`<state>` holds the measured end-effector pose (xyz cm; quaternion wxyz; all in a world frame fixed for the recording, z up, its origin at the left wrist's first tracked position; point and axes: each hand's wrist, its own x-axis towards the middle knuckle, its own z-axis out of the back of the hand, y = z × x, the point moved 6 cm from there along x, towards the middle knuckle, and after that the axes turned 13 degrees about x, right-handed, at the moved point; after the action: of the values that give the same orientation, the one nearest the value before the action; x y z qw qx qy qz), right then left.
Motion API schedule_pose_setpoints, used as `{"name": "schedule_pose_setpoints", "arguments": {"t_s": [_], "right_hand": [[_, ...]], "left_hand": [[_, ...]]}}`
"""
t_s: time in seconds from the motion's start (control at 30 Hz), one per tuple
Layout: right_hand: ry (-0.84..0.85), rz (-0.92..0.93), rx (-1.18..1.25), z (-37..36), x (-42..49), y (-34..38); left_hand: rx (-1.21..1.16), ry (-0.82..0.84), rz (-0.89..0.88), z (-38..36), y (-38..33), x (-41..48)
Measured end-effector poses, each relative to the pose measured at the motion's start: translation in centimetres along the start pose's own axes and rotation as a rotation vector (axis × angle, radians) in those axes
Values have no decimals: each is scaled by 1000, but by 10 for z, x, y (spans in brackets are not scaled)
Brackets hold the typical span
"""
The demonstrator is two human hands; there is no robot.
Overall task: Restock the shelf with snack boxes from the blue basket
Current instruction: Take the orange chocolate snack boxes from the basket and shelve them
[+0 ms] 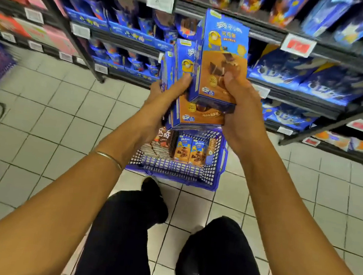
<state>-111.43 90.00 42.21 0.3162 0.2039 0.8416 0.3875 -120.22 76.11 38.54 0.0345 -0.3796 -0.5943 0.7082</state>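
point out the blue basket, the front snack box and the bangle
blue basket (pixel 172 170), head view, near mesh wall
front snack box (pixel 222 57), head view, middle of its printed face
bangle (pixel 110 158), head view, band on the left wrist

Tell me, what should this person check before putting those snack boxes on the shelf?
1. Left hand grips the stack of boxes: ok.
2. Right hand grips the front box: ok.
3. Held boxes upright, fronts readable: ok.
4. Free gap on the shelf for them: cannot tell, the picture is blurred there.
5. Blue basket holds spare boxes for later: ok.
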Motion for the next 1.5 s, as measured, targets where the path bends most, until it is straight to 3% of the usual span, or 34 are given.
{"name": "schedule_pose_setpoints", "arguments": {"t_s": [0.2,0.5,0.9,1.13,1.27,1.5], "right_hand": [[93,135,55,-71,-109,150],[173,287,22,-116,-190,274],[239,593,-46,-185,-192,367],[201,699,-119,-219,-167,405],[198,701,-120,-224,-148,435],[335,587,5,-214,-97,497]], "left_hand": [[-8,47,-174,-23,-161,-128],[-91,90,-399,-57,-276,-226],[-83,201,-702,-44,-405,-197],[-41,165,-835,-30,-471,-161],[-32,221,-889,-42,-507,-147],[-73,131,-930,-68,-562,-126]]}}
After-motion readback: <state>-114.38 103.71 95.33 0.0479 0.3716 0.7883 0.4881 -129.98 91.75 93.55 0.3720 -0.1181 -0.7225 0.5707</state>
